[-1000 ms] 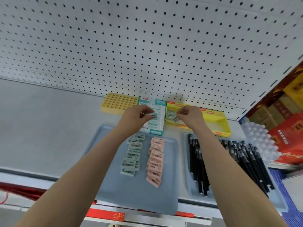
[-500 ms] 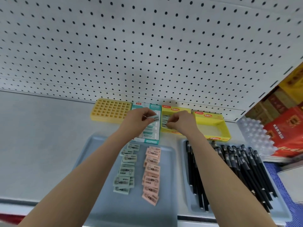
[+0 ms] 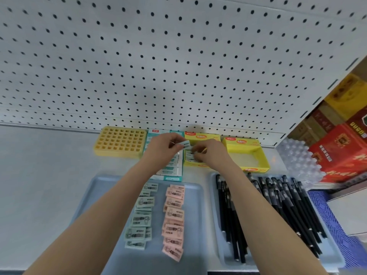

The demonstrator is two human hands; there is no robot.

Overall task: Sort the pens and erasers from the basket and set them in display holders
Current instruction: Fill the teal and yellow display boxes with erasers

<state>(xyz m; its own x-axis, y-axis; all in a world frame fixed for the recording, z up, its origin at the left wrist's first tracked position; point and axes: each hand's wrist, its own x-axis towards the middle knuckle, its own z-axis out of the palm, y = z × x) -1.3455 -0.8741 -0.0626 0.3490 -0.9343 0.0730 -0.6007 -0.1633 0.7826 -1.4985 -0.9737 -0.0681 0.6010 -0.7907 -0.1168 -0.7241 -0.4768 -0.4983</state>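
One pale green eraser (image 3: 183,144), likely light, firm yet rubbery and best pinched across its flat faces, is held at one end by the left hand (image 3: 161,144) beside the yellow box (image 3: 202,136), where the right hand (image 3: 211,154) curls inward, though whether its grip holds anything I cannot tell

I see a white pegboard (image 3: 178,66) rising behind a grey shelf (image 3: 39,175), evenly lit. At the right stand red and yellow cartons (image 3: 341,151), a clear bumpy plastic sheet (image 3: 296,157) just beside them.

Pink erasers (image 3: 173,221), black pens (image 3: 278,211)
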